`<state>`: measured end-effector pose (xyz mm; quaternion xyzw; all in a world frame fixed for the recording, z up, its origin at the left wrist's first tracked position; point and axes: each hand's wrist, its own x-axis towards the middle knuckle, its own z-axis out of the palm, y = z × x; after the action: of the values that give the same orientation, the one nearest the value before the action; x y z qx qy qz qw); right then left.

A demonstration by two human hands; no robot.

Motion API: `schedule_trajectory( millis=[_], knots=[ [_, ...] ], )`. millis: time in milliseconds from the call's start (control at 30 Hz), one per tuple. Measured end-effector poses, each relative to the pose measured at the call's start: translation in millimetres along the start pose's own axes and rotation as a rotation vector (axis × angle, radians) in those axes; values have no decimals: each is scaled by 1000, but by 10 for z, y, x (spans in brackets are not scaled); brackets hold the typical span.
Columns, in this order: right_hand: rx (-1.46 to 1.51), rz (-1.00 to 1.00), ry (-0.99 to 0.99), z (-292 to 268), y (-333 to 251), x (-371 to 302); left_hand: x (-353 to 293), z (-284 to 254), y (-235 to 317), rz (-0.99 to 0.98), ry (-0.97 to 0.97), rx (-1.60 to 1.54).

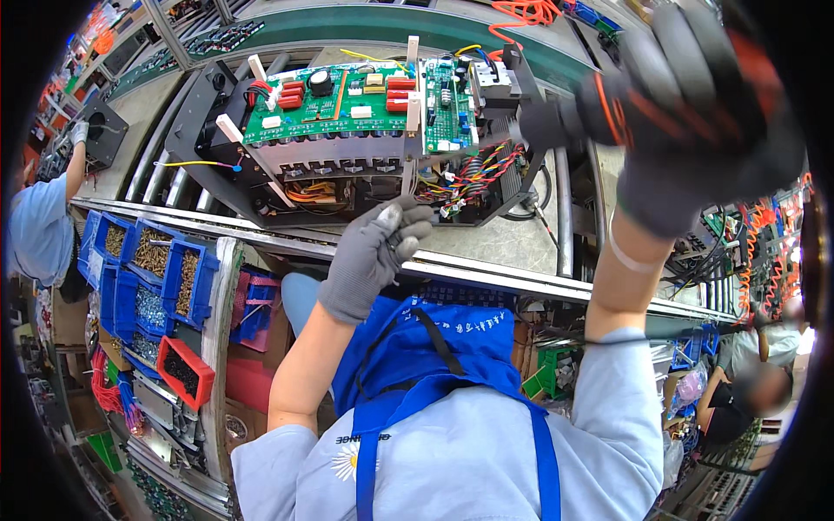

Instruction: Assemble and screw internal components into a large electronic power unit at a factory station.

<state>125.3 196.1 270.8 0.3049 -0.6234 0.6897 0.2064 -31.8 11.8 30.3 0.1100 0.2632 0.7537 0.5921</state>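
Note:
My right hand [686,113], in a grey glove and blurred by motion, grips a black power screwdriver [565,123] with orange trim. Its long, smeared bit points left toward the front of an open black metal chassis [217,169]. On that chassis sit a large green circuit board [326,117] with red and black components and a narrower upright-edged green board [447,104]. My left hand [369,256], also gloved, is just in front of the chassis with its fingers curled together. Whatever those fingers hold is too small to make out. Coloured wires [478,178] bunch inside the chassis at the right.
The chassis stands on a roller conveyor [156,187] with a metal front rail [539,278]. Blue bins [187,278] of screws and a red bin [185,372] of dark small parts stand at the left. A co-worker [43,217] works at far left; another person [747,391] is at right.

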Motion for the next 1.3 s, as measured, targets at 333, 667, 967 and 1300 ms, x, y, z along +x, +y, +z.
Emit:
schedule_trajectory(
  millis=[333,667,967,1300],
  knots=[
    [-160,-454,487,514,277,-870,80,157,-156,-105,85,-73],
    [-127,-453,479,535,352,-868,71,12,-200,-199,75,-265],
    [-121,-490,465,538,395,-855,74,104,-219,-203,-34,-460],
    [-201,-527,485,256,-27,-603,147,641,183,-118,44,277]
  ],
)
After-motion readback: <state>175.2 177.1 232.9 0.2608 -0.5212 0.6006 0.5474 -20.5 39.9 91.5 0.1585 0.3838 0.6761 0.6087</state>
